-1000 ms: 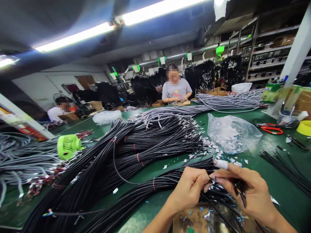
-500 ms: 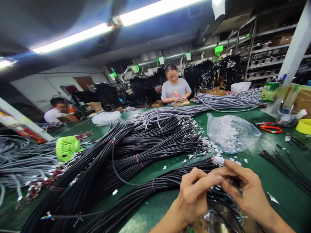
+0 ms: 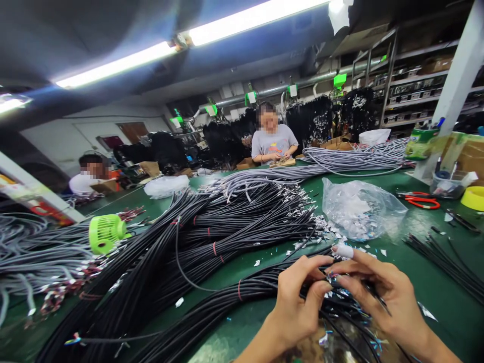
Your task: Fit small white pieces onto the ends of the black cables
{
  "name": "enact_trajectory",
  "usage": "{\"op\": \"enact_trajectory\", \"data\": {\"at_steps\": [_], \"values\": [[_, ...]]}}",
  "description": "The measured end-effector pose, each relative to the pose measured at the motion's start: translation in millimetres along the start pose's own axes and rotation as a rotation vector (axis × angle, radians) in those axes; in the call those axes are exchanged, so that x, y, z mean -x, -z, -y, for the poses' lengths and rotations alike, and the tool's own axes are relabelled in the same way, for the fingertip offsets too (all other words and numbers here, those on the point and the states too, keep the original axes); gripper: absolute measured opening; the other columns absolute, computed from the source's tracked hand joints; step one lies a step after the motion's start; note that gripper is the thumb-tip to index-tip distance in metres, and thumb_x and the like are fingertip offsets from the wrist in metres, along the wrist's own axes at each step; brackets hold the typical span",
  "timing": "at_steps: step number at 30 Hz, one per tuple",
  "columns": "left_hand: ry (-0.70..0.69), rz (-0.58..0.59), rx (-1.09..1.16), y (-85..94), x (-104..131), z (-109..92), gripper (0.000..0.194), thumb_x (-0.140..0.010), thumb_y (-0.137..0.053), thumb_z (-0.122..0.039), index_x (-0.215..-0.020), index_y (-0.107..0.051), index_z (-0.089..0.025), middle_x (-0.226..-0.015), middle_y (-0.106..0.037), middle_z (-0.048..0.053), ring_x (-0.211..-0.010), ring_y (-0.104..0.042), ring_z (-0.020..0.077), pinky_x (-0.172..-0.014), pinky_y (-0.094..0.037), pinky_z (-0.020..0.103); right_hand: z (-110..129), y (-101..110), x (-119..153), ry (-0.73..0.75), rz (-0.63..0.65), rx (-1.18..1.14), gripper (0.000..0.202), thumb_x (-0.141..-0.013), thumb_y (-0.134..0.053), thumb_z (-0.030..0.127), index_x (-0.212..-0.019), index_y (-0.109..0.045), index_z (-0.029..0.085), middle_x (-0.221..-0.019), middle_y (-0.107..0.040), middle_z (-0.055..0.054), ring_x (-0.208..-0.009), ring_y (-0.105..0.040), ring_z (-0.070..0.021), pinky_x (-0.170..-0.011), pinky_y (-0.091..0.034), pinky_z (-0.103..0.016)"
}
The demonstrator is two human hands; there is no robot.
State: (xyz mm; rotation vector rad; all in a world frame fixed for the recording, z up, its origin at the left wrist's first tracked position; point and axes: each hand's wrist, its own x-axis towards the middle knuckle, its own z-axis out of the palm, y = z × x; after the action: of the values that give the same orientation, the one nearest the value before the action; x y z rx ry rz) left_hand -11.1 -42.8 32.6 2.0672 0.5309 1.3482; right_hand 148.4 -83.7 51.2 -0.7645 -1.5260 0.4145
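Observation:
My right hand [image 3: 389, 292], white tape around one fingertip, is closed on a thin black cable [image 3: 379, 298] that runs back under its palm. Small colored wire ends [image 3: 331, 277] show at the cable's tip, between the two hands. My left hand [image 3: 300, 297] pinches at these wire ends with thumb and fingers; the fingertips partly hide them. Beneath both hands lie loose black cables and blue and white scraps. A bundle of black cables [image 3: 212, 307], tied with a red band, stretches left from beside my left hand.
More black cable bundles [image 3: 242, 227] and grey cables [image 3: 272, 174] cover the green table [image 3: 427, 257]. A clear bag of scraps [image 3: 357, 214], red-handled pliers [image 3: 421, 200] and a pen tub [image 3: 448, 184] lie to the right. A green fan [image 3: 106, 234] stands left. A person [image 3: 274, 138] sits opposite.
My left fingers have opened out and shifted slightly, so the colored wire ends now show between the hands. The right hand keeps its grip on the cable.

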Motion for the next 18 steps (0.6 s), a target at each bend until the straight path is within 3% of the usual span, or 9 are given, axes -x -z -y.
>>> {"op": "enact_trajectory", "data": {"at_steps": [10, 14, 18], "values": [[0.081, 0.048, 0.079, 1.0, -2.3, -1.8, 0.025, -0.087, -0.052, -0.018, -0.11, -0.061, -0.02, -0.064, -0.048, -0.002, -0.055, -0.047, 0.0102, -0.054, -0.039, 0.023, -9.1, -0.2, 10.5, 0.072, -0.104, 0.345, 0.042, -0.077, -0.064, 0.01, -0.115, -0.06, 0.027, -0.082, -0.076, 0.001, -0.063, -0.072, -0.0135, -0.064, -0.058, -0.019], [0.088, 0.04, 0.062, -2.9, -0.8, -0.3, 0.025, -0.089, -0.049, -0.02, -0.11, -0.061, -0.018, -0.066, -0.049, 0.0, -0.055, -0.047, 0.011, -0.052, -0.039, 0.023, -9.8, -7.6, 12.9, 0.061, -0.154, 0.295, 0.041, -0.077, -0.063, 0.008, -0.114, -0.06, 0.026, -0.083, -0.075, 0.0, -0.065, -0.072, -0.0135, -0.063, -0.059, -0.018], [0.1, 0.021, 0.056, -8.6, 1.8, 2.4, 0.027, -0.092, -0.044, -0.021, -0.114, -0.06, -0.018, -0.067, -0.049, 0.001, -0.056, -0.047, 0.0117, -0.05, -0.038, 0.022, -6.7, -14.6, 11.1, -0.057, -0.198, 0.173, 0.033, -0.077, -0.063, 0.01, -0.107, -0.063, 0.023, -0.081, -0.074, -0.001, -0.061, -0.071, -0.013, -0.058, -0.059, -0.016]]}}
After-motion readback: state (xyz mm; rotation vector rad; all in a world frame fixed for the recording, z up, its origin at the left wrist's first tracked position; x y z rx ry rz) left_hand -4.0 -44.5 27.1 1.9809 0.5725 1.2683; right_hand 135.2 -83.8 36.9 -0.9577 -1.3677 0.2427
